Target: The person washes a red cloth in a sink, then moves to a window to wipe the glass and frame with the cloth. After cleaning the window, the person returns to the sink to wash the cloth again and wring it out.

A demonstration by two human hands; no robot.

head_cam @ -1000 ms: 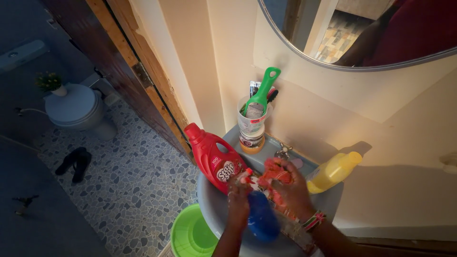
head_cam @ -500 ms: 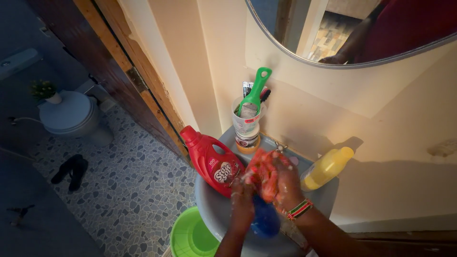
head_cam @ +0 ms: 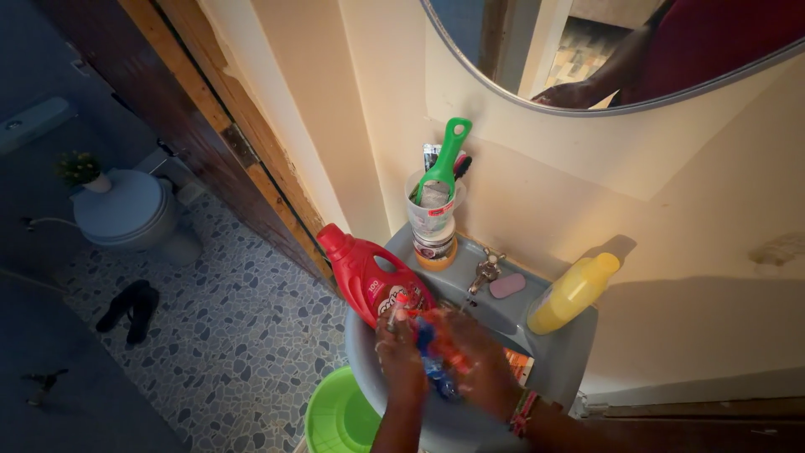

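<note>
Cloth (head_cam: 436,348), red and blue, is bunched between our hands over the grey sink (head_cam: 553,369): left hand (head_cam: 401,356) closed on it, right hand (head_cam: 474,369) clamped likewise. We judge scrubbing under way, rinsing undone. Left stands a red detergent bottle (head_cam: 369,277).

both forearms bare, no sleeves in view. left hand (head_cam: 401,352) and right hand (head_cam: 474,365) bare and gloveless, wet with patches of foam. right wrist carries a beaded bracelet (head_cam: 523,412), banded in red, green, white and dark stripes. mirror reflection at far right shows a dark red garment (head_cam: 713,46).
</note>
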